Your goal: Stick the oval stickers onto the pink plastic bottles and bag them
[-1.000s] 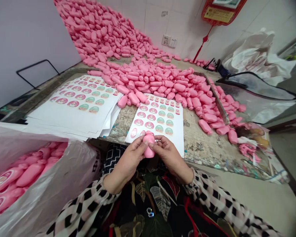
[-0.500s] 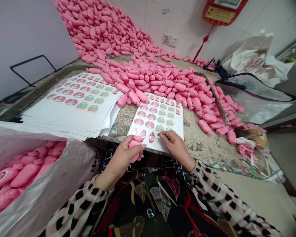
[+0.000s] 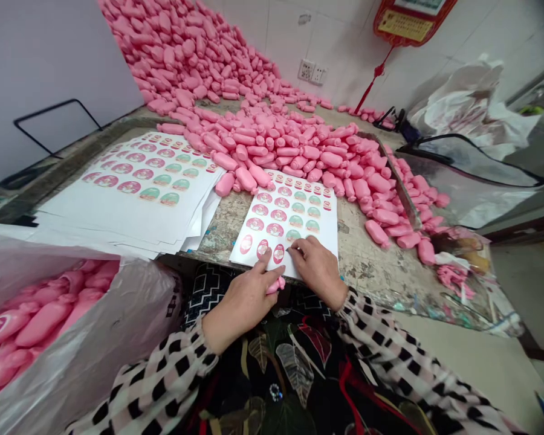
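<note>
My left hand [image 3: 245, 296] is closed round a small pink plastic bottle [image 3: 275, 286], most of it hidden under the palm. Its index finger reaches onto the sheet of stickers [image 3: 329, 226], by the bottom row of oval pink labels. My right hand [image 3: 318, 270] rests on the same sheet, thumb and index finger pinched together just right of an oval pink label [image 3: 278, 254]. Something thin and dark shows at those fingertips, too small to make out. Another oval label [image 3: 245, 244] lies left of my left fingers.
A heap of pink bottles [image 3: 272, 142] covers the back of the worktable. To the left lies a stack of sticker sheets [image 3: 95, 214]. A plastic bag [image 3: 140, 296] of bottles, some labelled, stands at the lower left. A metal strip [image 3: 396, 181] edges the heap at right.
My left hand has moved right and turned palm down with the bottle, its index finger now on the sheet. My right hand has shifted slightly left.
</note>
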Available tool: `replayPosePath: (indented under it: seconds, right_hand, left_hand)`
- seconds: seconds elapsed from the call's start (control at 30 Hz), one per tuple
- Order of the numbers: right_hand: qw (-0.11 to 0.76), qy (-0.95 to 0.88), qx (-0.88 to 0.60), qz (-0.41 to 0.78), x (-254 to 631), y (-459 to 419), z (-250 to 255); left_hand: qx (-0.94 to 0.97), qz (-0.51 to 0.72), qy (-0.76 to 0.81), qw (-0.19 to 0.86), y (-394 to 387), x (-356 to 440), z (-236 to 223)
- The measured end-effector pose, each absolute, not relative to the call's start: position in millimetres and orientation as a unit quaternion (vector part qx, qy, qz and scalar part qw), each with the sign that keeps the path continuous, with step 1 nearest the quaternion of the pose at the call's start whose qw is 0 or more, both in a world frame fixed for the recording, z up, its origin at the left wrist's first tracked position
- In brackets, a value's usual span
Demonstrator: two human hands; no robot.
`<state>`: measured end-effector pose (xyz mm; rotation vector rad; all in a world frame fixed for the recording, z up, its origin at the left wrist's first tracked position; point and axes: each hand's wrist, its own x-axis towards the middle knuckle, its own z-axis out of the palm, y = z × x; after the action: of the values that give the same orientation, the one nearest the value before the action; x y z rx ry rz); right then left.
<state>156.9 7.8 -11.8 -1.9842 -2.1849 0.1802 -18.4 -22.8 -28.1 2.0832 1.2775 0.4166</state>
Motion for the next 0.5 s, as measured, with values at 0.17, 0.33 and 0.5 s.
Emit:
replayPosePath:
  seconds: [0.17, 0.33, 0.5]
  right_hand:
    - [0.08, -0.747, -0.657, 0.066, 159, 11, -10]
    - [0.087, -0.752, -0.649, 0.073, 161, 11, -11]
    - [0.096, -0.749, -0.65, 0.083, 161, 11, -12]
  left_hand:
    - [0.816, 0.132, 0.481, 0.291, -24, -19, -33]
    - [0.815, 0.146, 0.475, 0.298, -24, -18, -40]
    - [0.811, 0.158, 0.471, 0.308, -22, -19, -46]
